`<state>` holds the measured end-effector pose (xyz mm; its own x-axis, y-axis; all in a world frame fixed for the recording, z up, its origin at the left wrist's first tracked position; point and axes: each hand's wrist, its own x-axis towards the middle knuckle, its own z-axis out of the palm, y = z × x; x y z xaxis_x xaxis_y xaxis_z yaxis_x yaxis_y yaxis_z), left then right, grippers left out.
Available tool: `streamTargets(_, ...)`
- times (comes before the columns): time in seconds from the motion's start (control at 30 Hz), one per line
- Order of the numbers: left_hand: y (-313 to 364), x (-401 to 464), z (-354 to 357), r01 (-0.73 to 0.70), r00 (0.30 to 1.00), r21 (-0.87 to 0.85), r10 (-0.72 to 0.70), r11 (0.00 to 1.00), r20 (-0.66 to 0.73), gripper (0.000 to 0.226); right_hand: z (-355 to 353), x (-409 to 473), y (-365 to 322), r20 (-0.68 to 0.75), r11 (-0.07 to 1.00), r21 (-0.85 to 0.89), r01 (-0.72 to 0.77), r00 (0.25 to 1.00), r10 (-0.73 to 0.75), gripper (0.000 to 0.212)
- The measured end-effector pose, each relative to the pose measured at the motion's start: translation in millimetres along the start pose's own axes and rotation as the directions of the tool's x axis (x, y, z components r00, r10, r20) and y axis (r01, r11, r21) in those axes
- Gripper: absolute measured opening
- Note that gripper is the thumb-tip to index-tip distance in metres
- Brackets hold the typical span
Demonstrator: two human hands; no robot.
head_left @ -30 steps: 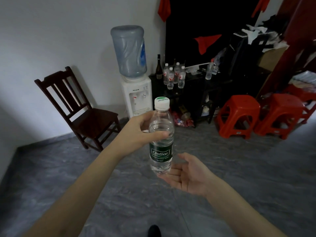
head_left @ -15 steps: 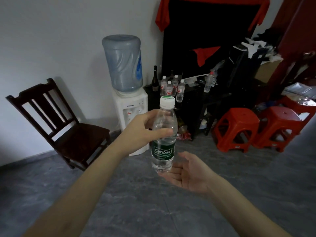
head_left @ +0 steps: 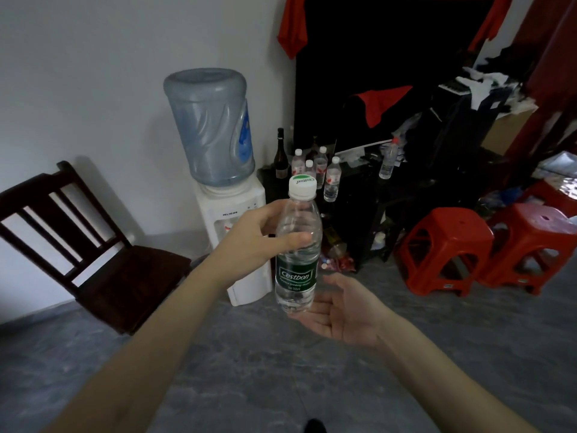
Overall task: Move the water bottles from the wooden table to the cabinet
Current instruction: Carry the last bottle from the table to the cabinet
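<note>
green-labelled bottle [head_left: 298,248], red stools [head_left: 443,248]

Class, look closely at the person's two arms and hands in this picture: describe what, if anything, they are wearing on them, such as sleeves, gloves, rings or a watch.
Both forearms are bare right down to the bottom edge of the picture; no sleeve or cuff shows. The left hand and the right hand wear no gloves. No watch, bracelet or ring is visible on either wrist or on the fingers that show.

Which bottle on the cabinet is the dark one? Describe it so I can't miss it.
Find the white water dispenser with the blue jug against the wall. Just right of it stands the black cabinet, and the dark bottle is at its left end. It is tall, opaque glass; its neighbours are clear water bottles with white caps.
</note>
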<state>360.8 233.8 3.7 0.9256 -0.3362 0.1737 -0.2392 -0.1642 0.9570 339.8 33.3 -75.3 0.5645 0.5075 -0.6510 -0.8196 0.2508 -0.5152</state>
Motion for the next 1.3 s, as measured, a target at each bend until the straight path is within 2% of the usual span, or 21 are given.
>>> streamTargets(0.13,-4.1,58.9,-6.1,0.03,0.999,-0.066,-0.031,0.997,-0.018,0.042,-13.9,22.0,-53.8,0.013,1.0,-0.017,-0.003,1.0,0.004,0.063)
streamTargets(0.3,-15.8,127.0,-2.9,0.067,0.998,-0.102,-0.068,0.992,-0.004,0.048,-38.7,48.6,-116.5,-0.018,1.0,-0.025,-0.006,1.0,0.006,0.06)
streamTargets(0.53,-37.3,192.9,-8.9,0.097,0.995,-0.092,-0.096,0.991,0.017,0.037,-57.0,87.1,-167.0,-0.009,0.997,-0.039,-0.066,0.998,0.065,0.064)
streamTargets(0.93,-104.3,301.0,-62.2,0.107,0.992,0.027,-0.105,0.994,-0.072,0.039,-62.5,190.2,-260.2,-0.072,0.994,0.014,-0.112,0.991,0.112,0.061)
streamTargets(1.03,-116.1,337.2,-83.2,0.107,0.993,0.069,-0.102,0.992,-0.066,0.039,-60.0,217.0,-290.9,-0.113,0.993,0.059,-0.1,0.988,0.106,0.059)
streamTargets(1.17,-139.1,388.6,-100.1,0.087,0.996,0.116,-0.087,0.989,-0.009,0.053,-66.5,251.7,-319.9,-0.165,0.99,0.122,-0.07,0.982,0.09,0.055)
streamTargets(1.3,-169.3,429.1,-96.0,0.107,0.994,0.15,-0.104,0.983,-0.029,0.053,-84.6,272.0,-340.6,-0.231,0.975,0.218,-0.039,0.969,0.091,0.05)
